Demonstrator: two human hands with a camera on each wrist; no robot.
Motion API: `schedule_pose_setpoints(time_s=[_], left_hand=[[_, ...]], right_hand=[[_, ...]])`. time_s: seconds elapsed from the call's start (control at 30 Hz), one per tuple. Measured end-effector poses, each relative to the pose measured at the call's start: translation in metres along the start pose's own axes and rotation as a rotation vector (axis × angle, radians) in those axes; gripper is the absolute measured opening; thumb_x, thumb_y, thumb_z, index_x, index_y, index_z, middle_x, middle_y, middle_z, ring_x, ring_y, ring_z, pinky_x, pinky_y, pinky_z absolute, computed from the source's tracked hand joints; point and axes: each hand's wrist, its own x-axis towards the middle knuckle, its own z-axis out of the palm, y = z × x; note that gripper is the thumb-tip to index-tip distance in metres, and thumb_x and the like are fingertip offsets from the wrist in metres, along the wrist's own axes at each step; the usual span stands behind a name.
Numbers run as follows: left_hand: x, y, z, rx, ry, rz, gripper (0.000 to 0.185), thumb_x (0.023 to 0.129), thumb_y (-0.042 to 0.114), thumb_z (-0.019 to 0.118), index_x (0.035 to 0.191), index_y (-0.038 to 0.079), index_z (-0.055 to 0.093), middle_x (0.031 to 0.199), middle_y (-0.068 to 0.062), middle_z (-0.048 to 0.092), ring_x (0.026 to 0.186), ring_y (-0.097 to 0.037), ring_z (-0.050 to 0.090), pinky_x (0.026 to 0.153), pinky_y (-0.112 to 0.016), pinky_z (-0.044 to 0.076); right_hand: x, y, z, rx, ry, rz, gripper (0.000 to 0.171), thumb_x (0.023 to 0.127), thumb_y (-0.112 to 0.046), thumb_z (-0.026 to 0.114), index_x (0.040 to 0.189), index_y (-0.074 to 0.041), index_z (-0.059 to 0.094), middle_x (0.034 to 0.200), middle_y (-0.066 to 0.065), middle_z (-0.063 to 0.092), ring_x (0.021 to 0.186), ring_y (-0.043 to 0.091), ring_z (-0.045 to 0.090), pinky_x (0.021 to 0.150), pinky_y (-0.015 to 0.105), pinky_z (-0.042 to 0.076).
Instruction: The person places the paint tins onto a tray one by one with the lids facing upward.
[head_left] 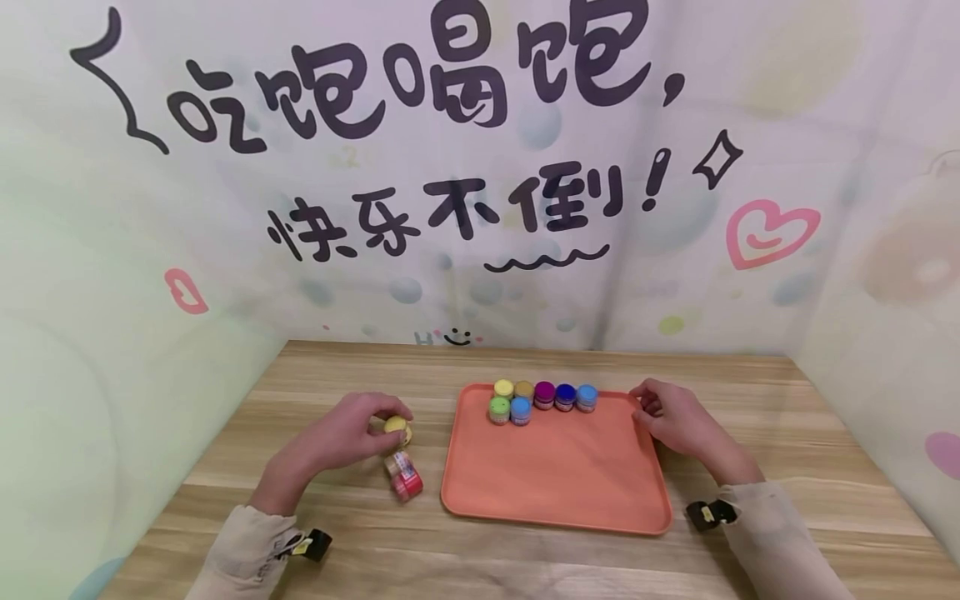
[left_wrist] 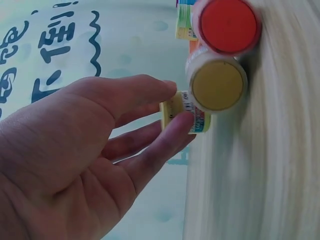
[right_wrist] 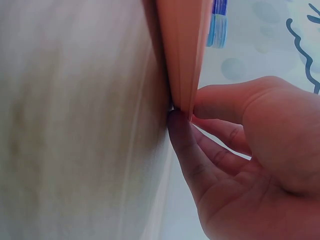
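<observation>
In the head view my left hand [head_left: 348,429] pinches a small yellow-lidded jar [head_left: 395,427], left of the tray. Thumb and fingertips hold the jar [left_wrist: 174,107] by its sides, its lid facing up. Close beside it, a tan-lidded jar [left_wrist: 218,85] and a red-lidded jar [left_wrist: 230,26] lie on their sides, lids towards the left wrist camera. My right hand [head_left: 678,417] grips the orange tray [head_left: 555,483] at its far right corner. Thumb above and fingers below take the tray's rim [right_wrist: 185,60] in the right wrist view.
Several small jars [head_left: 544,394] with yellow, tan, green, blue and purple lids stand along the tray's far edge, left to middle. The wooden table [head_left: 360,550] meets a printed wall [head_left: 450,300] at the back. Black straps [head_left: 307,546] circle both wrists.
</observation>
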Motion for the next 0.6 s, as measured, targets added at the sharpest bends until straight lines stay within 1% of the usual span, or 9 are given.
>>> schedule_pose_setpoints(time_s=[0.1, 0.23, 0.37, 0.47, 0.6], left_hand=[[0.003, 0.003, 0.0, -0.012, 0.01, 0.022, 0.023, 0.101, 0.015, 0.076, 0.124, 0.01, 0.077, 0.122, -0.005, 0.077, 0.113, -0.021, 0.073, 0.087, -0.026, 0.064], [0.007, 0.009, 0.002, -0.038, 0.004, 0.04, 0.022, 0.103, 0.018, 0.075, 0.124, 0.013, 0.077, 0.124, -0.003, 0.077, 0.12, -0.025, 0.072, 0.089, -0.026, 0.064], [0.012, 0.015, 0.006, -0.099, -0.011, 0.046, 0.024, 0.101, 0.013, 0.078, 0.125, 0.011, 0.077, 0.126, -0.006, 0.076, 0.123, -0.029, 0.071, 0.088, -0.024, 0.064], [0.016, 0.018, 0.009, -0.124, -0.022, 0.052, 0.027, 0.099, 0.01, 0.079, 0.126, 0.008, 0.076, 0.127, -0.008, 0.075, 0.124, -0.03, 0.07, 0.088, -0.022, 0.064], [0.022, 0.024, 0.012, -0.116, -0.031, 0.056, 0.029, 0.1, 0.01, 0.078, 0.129, 0.007, 0.075, 0.129, -0.007, 0.075, 0.124, -0.029, 0.07, 0.089, -0.023, 0.064]], right_hand=[[0.0, 0.0, 0.0, -0.003, 0.003, -0.004, 0.029, 0.1, -0.007, 0.073, 0.126, 0.005, 0.068, 0.109, 0.018, 0.073, 0.098, 0.029, 0.071, 0.086, 0.049, 0.064], [-0.001, 0.002, -0.001, -0.007, 0.008, -0.02, 0.028, 0.1, -0.006, 0.073, 0.125, 0.006, 0.068, 0.107, 0.017, 0.073, 0.096, 0.028, 0.071, 0.084, 0.049, 0.064], [-0.001, 0.003, 0.0, -0.005, 0.008, -0.027, 0.028, 0.1, -0.006, 0.073, 0.124, 0.006, 0.068, 0.107, 0.017, 0.073, 0.096, 0.028, 0.071, 0.084, 0.049, 0.064], [-0.001, 0.003, 0.0, -0.007, 0.01, -0.032, 0.028, 0.1, -0.006, 0.073, 0.124, 0.006, 0.068, 0.107, 0.017, 0.073, 0.096, 0.028, 0.071, 0.084, 0.05, 0.064], [0.0, 0.002, 0.0, -0.01, 0.014, -0.04, 0.028, 0.099, -0.005, 0.073, 0.124, 0.006, 0.068, 0.106, 0.017, 0.073, 0.095, 0.028, 0.071, 0.084, 0.05, 0.064]])
